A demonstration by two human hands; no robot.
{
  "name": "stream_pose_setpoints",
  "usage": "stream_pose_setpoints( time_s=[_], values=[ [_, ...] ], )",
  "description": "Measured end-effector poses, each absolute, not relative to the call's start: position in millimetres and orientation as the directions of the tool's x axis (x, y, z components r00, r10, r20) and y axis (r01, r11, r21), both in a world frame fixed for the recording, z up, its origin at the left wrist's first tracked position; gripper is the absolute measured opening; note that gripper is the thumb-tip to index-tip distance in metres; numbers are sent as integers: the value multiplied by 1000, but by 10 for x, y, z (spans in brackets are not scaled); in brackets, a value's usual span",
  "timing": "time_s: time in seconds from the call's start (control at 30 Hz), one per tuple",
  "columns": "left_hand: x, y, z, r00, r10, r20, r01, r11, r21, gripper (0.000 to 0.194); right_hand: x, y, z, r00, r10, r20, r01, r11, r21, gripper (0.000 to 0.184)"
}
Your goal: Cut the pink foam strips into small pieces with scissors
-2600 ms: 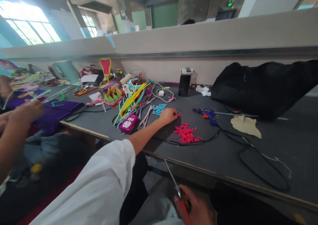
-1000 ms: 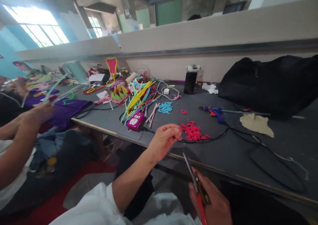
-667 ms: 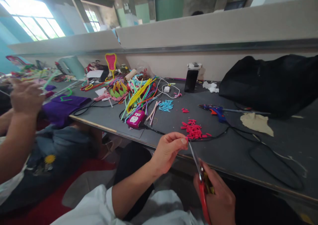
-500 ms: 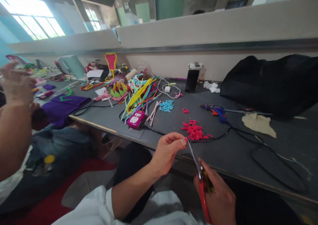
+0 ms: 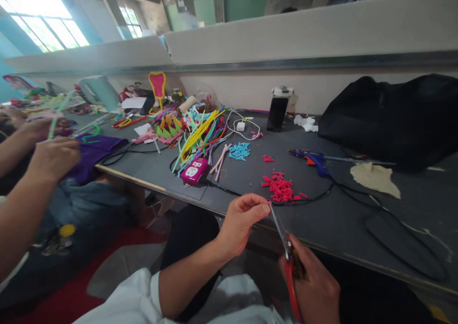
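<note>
My left hand is closed in a pinch at the table's front edge, on a small red pipe cleaner piece that barely shows at the fingertips. In my right hand is a pair of scissors with red handles. Their blades point up and away, the tips at the left fingertips by the red piece. Just beyond lies a pile of short red pipe cleaner pieces, with a smaller red cluster behind it. Short blue pieces form another heap farther left.
A blue glue gun lies right, its black cord looping over the table. Left are a purple box and a bundle of long pipe cleaners. A bottle and black bag stand behind. A co-worker's hand works at left.
The co-worker's raised hand has come down and now holds a light green strip. My own hands have barely moved; the scissors' tips stay by my left fingertips. The view has shifted slightly.
</note>
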State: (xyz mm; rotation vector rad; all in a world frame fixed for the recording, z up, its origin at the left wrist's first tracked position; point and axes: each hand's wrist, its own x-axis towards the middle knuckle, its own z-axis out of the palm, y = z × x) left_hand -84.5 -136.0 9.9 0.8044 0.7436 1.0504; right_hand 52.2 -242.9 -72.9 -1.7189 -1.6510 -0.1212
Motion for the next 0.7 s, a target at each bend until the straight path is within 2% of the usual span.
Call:
stream_pose_setpoints(
  time_s=[0.33,0.5,0.7],
  values=[
    [-820,-1393,90,274,948,-161,-443,273,854,15,509,-2436,-718,118,788,604,923,137,-359,36],
    [-833,-1400,90,286,943,-168,-453,288,844,15,491,-2437,-701,142,791,595,904,142,-404,33],
    [-871,-1375,107,383,907,-176,-501,363,786,12,453,-2409,-716,219,723,655,882,139,-449,26]
  ],
)
